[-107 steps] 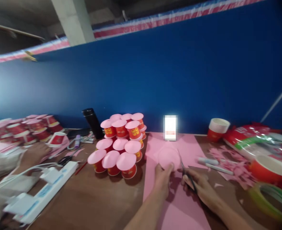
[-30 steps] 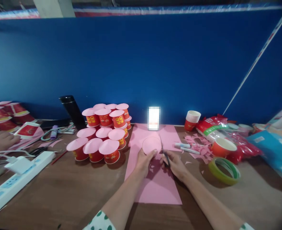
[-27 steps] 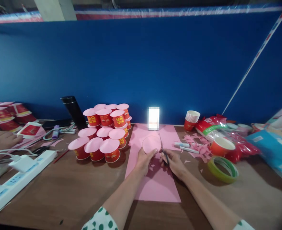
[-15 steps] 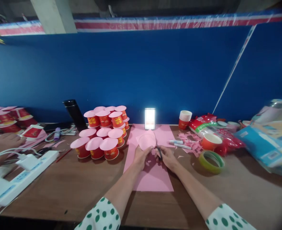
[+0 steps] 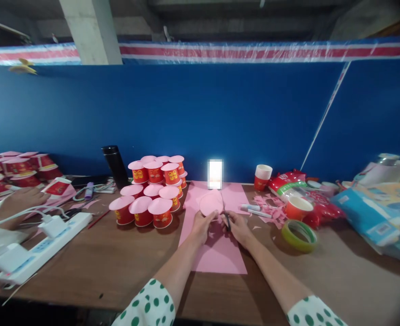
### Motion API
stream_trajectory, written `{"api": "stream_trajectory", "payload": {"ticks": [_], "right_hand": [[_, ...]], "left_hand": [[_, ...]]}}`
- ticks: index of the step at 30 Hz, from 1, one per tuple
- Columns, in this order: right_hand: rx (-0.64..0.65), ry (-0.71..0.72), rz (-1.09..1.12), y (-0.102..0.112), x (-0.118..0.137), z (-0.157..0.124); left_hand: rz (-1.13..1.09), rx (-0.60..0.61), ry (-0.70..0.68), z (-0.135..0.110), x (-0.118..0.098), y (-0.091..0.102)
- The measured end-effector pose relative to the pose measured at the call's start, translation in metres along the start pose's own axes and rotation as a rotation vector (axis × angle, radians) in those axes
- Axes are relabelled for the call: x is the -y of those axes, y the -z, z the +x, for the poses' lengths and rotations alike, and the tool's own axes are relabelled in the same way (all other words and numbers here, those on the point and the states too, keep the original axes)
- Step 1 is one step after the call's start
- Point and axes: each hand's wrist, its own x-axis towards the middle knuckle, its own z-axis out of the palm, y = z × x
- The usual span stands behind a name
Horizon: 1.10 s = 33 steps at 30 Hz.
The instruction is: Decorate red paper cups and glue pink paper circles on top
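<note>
My left hand (image 5: 201, 225) pinches the lower edge of a piece of pink paper (image 5: 210, 204) with a round outline on it. In my right hand (image 5: 238, 227) is a pair of dark scissors (image 5: 227, 222), its blades pointing up along the right edge of that piece. Both hands are just above pink sheets (image 5: 216, 258) lying on the table, with small scraps between them. To the left, red paper cups (image 5: 162, 219) stand upside down in stacked rows, topped with pink paper discs.
A bright phone-like screen (image 5: 215, 174) stands behind the paper. Rightward are white markers (image 5: 256, 209), pink scraps (image 5: 271, 206), an upright red cup (image 5: 299, 208), a tape roll (image 5: 298, 235) and stacked cups (image 5: 263, 176). At left lie a power strip (image 5: 46, 249) and another person's hand (image 5: 25, 201).
The whole view has shifted, so things sit slightly lower and the left side farther right. My hands keep nearly the same hold on the paper and scissors.
</note>
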Motion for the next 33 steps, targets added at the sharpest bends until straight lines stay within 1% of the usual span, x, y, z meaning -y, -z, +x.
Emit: {"api": "stream_trajectory", "payload": {"ticks": [4,7,11,15,23,33], "right_hand": [[0.006,0.003,-0.021,0.0012,0.0015,0.0005],[0.005,-0.001,-0.024,0.001,0.0021,0.0001],[0.0,-0.012,-0.027,-0.0004,0.0044,-0.0025],[-0.004,-0.021,-0.029,-0.0014,0.0061,-0.0045],[-0.002,-0.02,-0.005,0.0007,-0.0018,0.0007],[0.006,-0.021,0.019,-0.0003,0.003,-0.0025]], "left_hand": [[0.006,0.068,-0.006,-0.0043,-0.0046,-0.004],[0.0,0.074,-0.015,-0.0061,-0.0064,-0.0057],[0.008,0.05,-0.004,-0.0062,-0.0066,-0.0055],[0.017,0.001,0.004,-0.0046,-0.0064,-0.0043],[0.012,-0.07,0.034,-0.0003,-0.0044,-0.0046],[0.021,-0.063,0.017,-0.0008,-0.0034,-0.0035]]}}
